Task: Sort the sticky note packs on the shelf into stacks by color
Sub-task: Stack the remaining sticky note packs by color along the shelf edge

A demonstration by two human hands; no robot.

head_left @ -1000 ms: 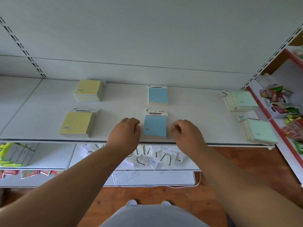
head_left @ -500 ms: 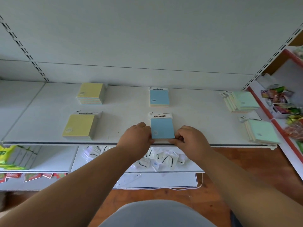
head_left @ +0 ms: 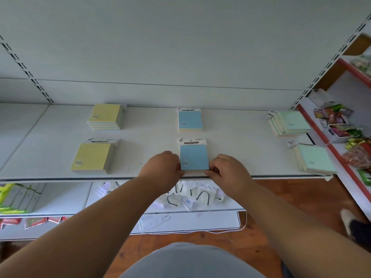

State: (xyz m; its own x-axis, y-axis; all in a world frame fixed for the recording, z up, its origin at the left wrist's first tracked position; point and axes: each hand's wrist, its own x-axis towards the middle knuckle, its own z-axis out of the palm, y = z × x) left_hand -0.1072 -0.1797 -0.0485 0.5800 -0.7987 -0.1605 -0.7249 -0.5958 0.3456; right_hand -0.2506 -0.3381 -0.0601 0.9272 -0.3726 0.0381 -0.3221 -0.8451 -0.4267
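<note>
Squaring up the front blue stack (head_left: 194,157)

My left hand (head_left: 163,165) and right hand (head_left: 227,170) pinch its sides; yellow stacks (head_left: 92,157) sit left, green stacks (head_left: 315,159) right, sorting nearly done.

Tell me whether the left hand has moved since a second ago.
Yes. The left hand has closed in rightward against the front blue pack and slid toward the shelf's front edge, and now grips the pack's left side.
</note>
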